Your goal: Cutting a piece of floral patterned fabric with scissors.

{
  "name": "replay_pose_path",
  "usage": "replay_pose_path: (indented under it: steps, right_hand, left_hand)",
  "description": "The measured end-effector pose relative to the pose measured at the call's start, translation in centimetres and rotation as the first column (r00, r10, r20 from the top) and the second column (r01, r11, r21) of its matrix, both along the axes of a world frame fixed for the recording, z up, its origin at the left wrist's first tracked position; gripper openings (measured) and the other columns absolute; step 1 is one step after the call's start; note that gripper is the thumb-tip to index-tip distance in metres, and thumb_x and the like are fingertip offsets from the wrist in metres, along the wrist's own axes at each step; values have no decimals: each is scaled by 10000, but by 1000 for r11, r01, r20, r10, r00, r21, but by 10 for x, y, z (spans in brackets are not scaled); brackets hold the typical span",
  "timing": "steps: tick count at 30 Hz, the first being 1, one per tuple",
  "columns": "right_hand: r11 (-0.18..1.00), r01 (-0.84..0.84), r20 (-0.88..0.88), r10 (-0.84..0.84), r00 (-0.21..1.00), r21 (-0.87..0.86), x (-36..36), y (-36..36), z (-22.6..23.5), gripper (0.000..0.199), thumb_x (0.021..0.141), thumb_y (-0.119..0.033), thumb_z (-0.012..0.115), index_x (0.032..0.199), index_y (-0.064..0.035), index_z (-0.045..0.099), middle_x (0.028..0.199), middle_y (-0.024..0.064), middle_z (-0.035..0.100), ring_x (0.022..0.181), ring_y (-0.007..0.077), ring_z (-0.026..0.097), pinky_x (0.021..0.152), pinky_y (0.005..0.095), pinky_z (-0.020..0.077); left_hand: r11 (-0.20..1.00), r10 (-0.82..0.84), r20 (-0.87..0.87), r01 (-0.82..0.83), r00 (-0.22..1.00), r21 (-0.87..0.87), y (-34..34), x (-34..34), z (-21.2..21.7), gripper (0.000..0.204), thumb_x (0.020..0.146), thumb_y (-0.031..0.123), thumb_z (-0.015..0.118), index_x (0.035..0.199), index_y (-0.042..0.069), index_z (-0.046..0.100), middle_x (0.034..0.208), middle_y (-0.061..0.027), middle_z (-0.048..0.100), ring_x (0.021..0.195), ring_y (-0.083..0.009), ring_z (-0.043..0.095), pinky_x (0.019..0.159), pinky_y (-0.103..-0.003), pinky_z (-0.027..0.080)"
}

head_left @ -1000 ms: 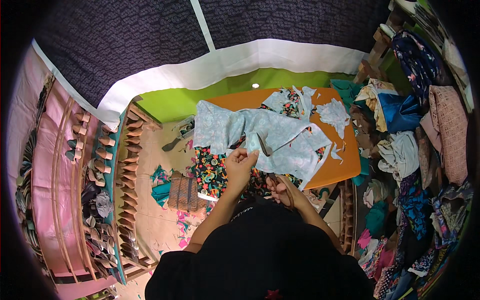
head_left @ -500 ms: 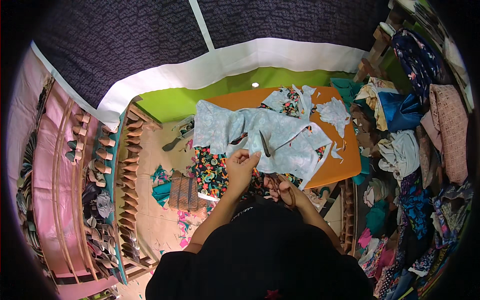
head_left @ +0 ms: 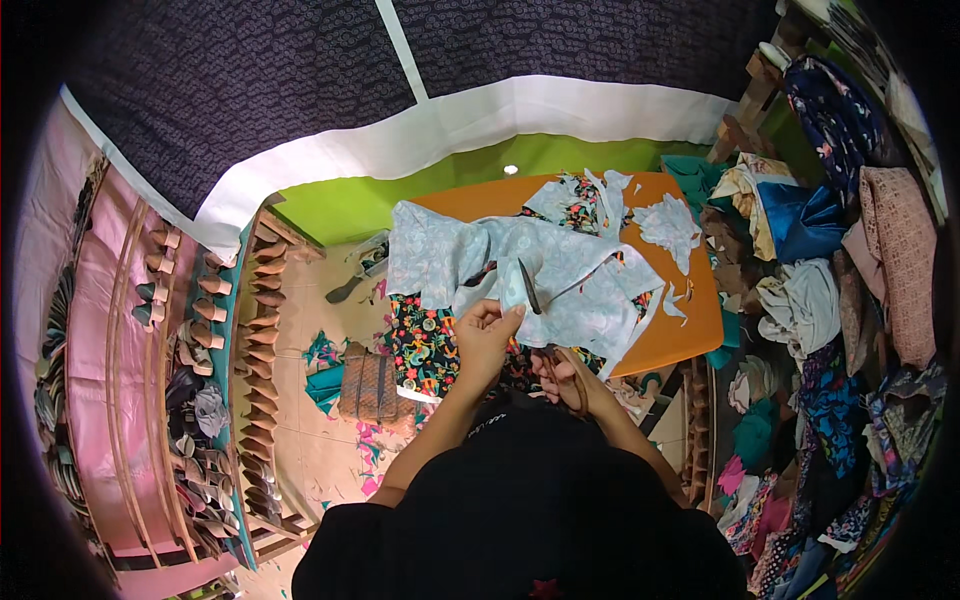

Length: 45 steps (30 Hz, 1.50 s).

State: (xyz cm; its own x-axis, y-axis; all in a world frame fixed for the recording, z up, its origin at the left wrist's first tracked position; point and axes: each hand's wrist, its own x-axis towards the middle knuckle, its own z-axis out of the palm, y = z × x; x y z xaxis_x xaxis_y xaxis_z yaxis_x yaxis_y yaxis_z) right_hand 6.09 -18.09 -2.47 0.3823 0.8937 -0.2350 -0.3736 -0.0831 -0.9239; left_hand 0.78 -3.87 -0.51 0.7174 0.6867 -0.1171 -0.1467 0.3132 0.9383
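— Where is the fabric (head_left: 440, 250) laid?
— On the table (head_left: 670, 340); beyond it, to the right, scraps (head_left: 667, 228) are scattered.
— And where are the scissors (head_left: 530, 288) held?
— In the right hand (head_left: 560, 378); to its left, the fabric is pinched by the left hand (head_left: 485, 340).
— What is set at the sides?
— On the left, shoe lasts (head_left: 260, 384) are lined up on a rack (head_left: 290, 230); on the right, cloths (head_left: 797, 305) are heaped.

Wide fisheye view from the wearer's head, facing steeply downward over the black shirt (head_left: 520, 490); left hand (head_left: 484, 338) and right hand (head_left: 562, 378) lie near, the orange table (head_left: 690, 335) just beyond.
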Motion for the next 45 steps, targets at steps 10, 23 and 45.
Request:
replay_pose_path:
  steps: [10,23,45]
  right_hand:
    - [998,39,150,-45,988,40,4,4,-27,569,707,-593,516,802,-44,398,656,-21,348,491,45,329,424,178,297]
    - [998,67,-104,-65,992,17,3,3,-8,204,800,-212,498,744,-41,404,608,29,413,465,83,372,402,229,301]
    - [997,43,275,-23,961,-66,12,1,-16,557,703,-508,584,856,2,421,643,51,444,506,151,437,458,260,364]
  left_hand:
    - [992,-97,25,98,995,-85,-3,-3,3,107,761,42,603,748,9,502,692,-27,567,584,-30,495,525,-157,383]
    - [978,-198,41,200,979,-61,1,-2,4,129,771,55,597,709,41,484,642,28,510,569,-5,439,505,-145,335]
    - [937,-277,-105,292,955,189,30,10,24,162,786,91,580,721,57,436,628,40,457,569,-20,402,511,-169,316]
